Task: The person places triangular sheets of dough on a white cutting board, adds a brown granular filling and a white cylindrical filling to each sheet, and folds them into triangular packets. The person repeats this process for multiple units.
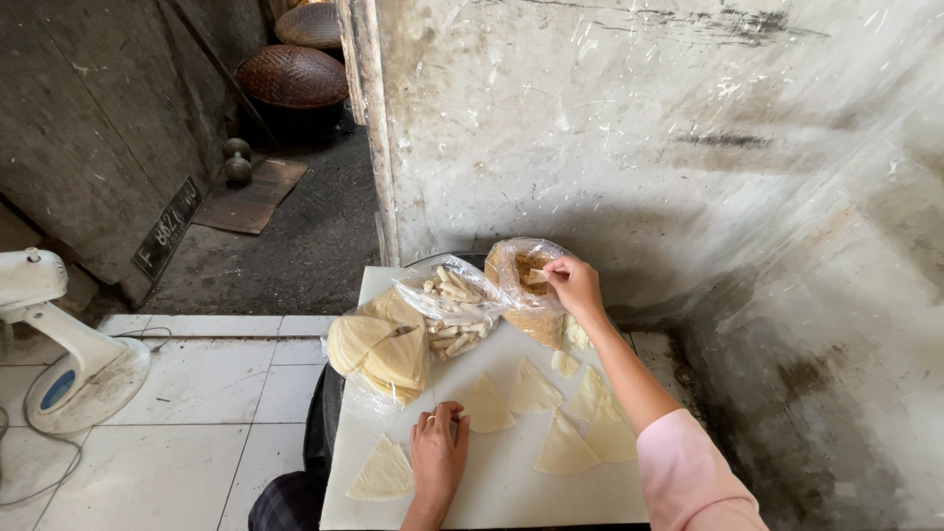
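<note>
The right hand pinches a small pale strip, seemingly, at the crumb bag's mouth, far side of the white board; the left hand presses flat, fingers together, holding nothing, beside a triangular wrapper, nearer it.

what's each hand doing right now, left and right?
Left hand: lies fingers-down on a triangular wrapper on the white board, gripping nothing.
Right hand: pinched on a small pale piece at the crumb bag.
</note>
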